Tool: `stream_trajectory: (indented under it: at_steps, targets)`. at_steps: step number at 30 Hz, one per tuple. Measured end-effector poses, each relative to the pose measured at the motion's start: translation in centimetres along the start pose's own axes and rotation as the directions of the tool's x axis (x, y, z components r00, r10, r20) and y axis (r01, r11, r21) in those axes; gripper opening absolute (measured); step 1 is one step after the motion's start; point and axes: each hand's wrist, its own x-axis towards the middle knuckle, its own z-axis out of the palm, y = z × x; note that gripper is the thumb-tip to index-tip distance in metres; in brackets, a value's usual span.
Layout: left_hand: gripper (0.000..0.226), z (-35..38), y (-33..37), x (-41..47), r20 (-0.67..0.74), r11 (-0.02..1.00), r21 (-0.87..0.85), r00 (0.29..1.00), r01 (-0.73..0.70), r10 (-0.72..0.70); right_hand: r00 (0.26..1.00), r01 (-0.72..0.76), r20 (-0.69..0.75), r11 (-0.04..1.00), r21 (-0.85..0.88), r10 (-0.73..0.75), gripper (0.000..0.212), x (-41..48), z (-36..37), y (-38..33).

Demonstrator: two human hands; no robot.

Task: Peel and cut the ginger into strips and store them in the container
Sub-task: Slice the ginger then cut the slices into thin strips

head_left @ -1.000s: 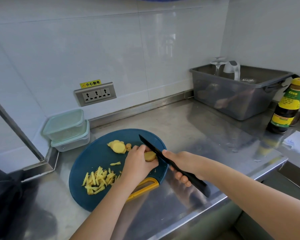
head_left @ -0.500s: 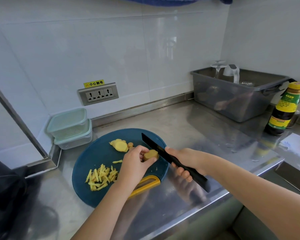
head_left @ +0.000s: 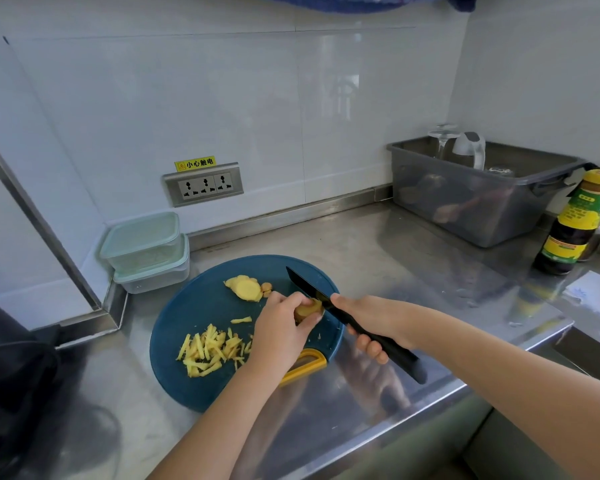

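Observation:
On the round blue cutting board (head_left: 201, 306), my left hand (head_left: 278, 327) pinches a small chunk of ginger (head_left: 307, 310) near the board's right side. My right hand (head_left: 371, 320) grips the handle of a black knife (head_left: 312, 292), whose blade lies against the right side of that chunk. A pile of yellow ginger strips (head_left: 210, 349) lies on the board's near left. A peeled ginger slice (head_left: 245, 289) with small bits sits at the board's far side. Two stacked lidded containers (head_left: 146, 251) stand in the left corner.
A yellow peeler (head_left: 305, 367) pokes out under my left wrist at the board's near edge. A grey tub (head_left: 478, 199) holding glassware stands at the back right, with a sauce bottle (head_left: 575, 223) beside it. A wall socket (head_left: 205, 185) is behind. The counter edge runs close on the right.
The view has shifted slightly. Both hands stay at the ginger chunk, with the knife blade still against it; the chunk looks turned a little in my left fingers.

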Motion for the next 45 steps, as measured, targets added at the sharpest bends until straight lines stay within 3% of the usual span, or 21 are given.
stream_trajectory:
  at_steps: [18,34,45]
  targets:
    - [0.023,-0.1,0.2,0.0,0.047,0.994,0.105,0.998,-0.043,0.038,0.998,0.055,-0.021,0.998,0.018,-0.054,0.052,-1.7,-0.8,-0.6]
    - [0.021,-0.1,0.3,0.0,0.047,0.992,0.119,0.998,-0.048,0.043,0.996,-0.031,0.082,0.990,0.139,0.019,0.058,-1.6,-1.0,-0.6]
    - [0.024,0.0,0.1,0.1,0.042,0.990,0.136,0.998,-0.046,0.040,0.983,-0.104,0.159,0.990,0.093,0.088,0.062,-0.4,-1.8,-1.3]
